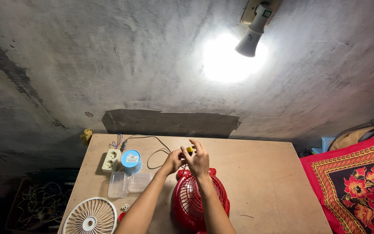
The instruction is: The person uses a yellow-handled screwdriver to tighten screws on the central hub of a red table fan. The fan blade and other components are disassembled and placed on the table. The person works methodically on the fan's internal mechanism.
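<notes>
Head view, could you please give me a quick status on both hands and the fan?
Left hand and right hand together pinching a small yellow part. Red fan housing lying beneath the forearms. Grey cable loops beside the hands, not blocking.

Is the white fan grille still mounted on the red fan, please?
No, the white fan grille lies flat on the wooden table, apart from the red fan.

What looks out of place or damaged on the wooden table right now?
The red plastic fan lies face-up without its front cover; the white round grille lies apart at the table's front-left edge. Both hands, left and right, pinch a small yellow part above it.
</notes>
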